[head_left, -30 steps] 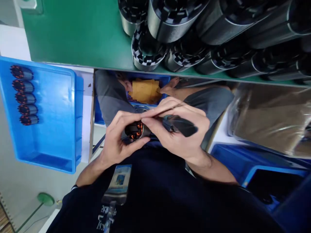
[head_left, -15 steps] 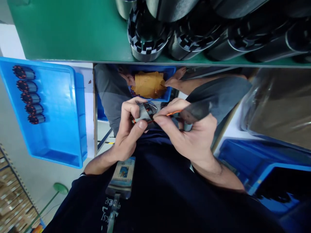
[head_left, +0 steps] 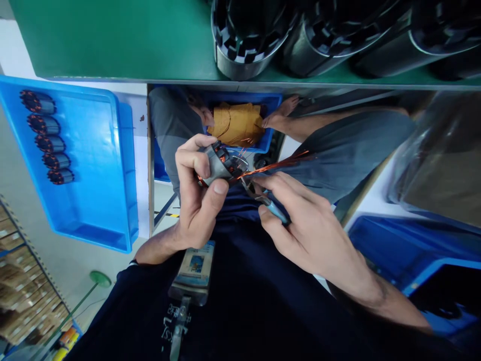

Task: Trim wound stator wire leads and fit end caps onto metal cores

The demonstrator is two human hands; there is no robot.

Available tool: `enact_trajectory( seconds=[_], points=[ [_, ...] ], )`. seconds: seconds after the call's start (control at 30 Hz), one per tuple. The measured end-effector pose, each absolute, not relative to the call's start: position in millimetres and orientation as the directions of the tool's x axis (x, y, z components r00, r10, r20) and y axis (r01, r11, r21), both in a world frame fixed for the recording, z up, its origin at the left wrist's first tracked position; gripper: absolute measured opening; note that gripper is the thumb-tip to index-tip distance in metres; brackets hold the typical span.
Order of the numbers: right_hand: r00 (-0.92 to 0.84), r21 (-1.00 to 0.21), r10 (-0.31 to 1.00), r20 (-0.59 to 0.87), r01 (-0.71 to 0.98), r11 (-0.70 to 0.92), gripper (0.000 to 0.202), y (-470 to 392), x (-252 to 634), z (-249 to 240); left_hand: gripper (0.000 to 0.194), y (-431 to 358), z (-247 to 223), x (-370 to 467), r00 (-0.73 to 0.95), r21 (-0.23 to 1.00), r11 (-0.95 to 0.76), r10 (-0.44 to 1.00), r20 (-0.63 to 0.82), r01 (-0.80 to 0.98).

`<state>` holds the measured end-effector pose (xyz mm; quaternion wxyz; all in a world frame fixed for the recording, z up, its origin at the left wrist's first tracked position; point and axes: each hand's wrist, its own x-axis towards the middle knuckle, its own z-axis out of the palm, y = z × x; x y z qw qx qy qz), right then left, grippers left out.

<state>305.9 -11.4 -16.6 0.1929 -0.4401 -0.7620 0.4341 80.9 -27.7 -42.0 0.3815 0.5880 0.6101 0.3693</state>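
My left hand (head_left: 197,190) is closed around a motor stator (head_left: 218,168), a grey ring-shaped core with copper windings showing at its ends. From the stator's right side a bundle of loose copper wires (head_left: 278,164) sticks out to the right. Closed on blue-handled cutting pliers (head_left: 276,208), my right hand (head_left: 304,220) holds their jaws at the wires, close to the stator. A loop of thin wire (head_left: 240,159) curves off the stator's upper right edge. Whether the jaws touch the wires I cannot tell.
On the left, a blue tray (head_left: 93,210) holds several stators (head_left: 48,144) in a column. Several black-and-silver cylinders (head_left: 244,60) stand on the green table (head_left: 112,40). Below its edge is a blue bin with yellow-brown material (head_left: 236,123). Another blue bin (head_left: 391,240) is at right.
My right hand has turned from pinching the orange wires to bringing the pliers' jaws to them beside the stator. The wires now fan out freely; the stator stays in my left hand.
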Motion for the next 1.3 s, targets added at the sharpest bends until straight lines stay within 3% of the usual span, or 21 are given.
enact_trajectory(
  seconds=[0.1,0.27,0.5,0.6,0.7,0.83,0.97,1.07,1.2,1.3],
  points=[
    [-0.541,-0.846,0.836,-0.089,0.485,0.224,0.042,-10,306,-16,0.034,-27,-39,82,-0.070,0.921,-0.006,0.997,0.036,0.390],
    [-0.536,-0.872,0.842,-0.066,0.440,0.212,0.039,-8,305,-12,0.029,-25,-36,81,-0.017,0.928,-0.048,0.998,0.058,0.369],
    [-0.463,-0.882,0.885,-0.047,0.435,0.181,0.009,-10,307,-22,0.026,-26,-30,81,-0.006,0.932,-0.047,0.999,0.052,0.359],
    [-0.451,-0.902,0.890,-0.066,0.409,0.140,0.022,-4,305,-42,0.021,-24,-42,81,-0.026,0.929,-0.067,0.996,0.082,0.364],
    [-0.450,-0.913,0.874,-0.184,0.408,0.018,0.042,12,297,-77,0.021,-16,-83,80,-0.057,0.917,-0.077,0.993,0.108,0.391],
    [-0.446,-0.893,0.815,-0.370,0.414,-0.179,0.065,40,279,-139,0.041,2,-167,71,-0.110,0.847,0.021,0.993,0.045,0.532],
    [-0.433,-0.882,0.794,-0.427,0.395,-0.259,0.082,58,267,-181,0.051,11,-216,58,-0.134,0.834,0.091,0.991,-0.021,0.544],
    [-0.415,-0.889,0.798,-0.437,0.335,-0.312,0.084,59,264,-182,0.042,4,-205,56,-0.081,0.813,0.013,0.996,0.042,0.582],
    [-0.494,-0.905,0.760,-0.423,0.179,-0.387,0.080,49,264,-154,0.029,-11,-162,62,0.095,0.716,-0.214,0.975,0.203,0.664],
    [-0.544,-0.935,0.778,-0.315,0.036,-0.353,0.066,40,271,-131,0.055,-17,-134,61,0.110,0.734,-0.317,0.942,0.317,0.601]
  ],
)
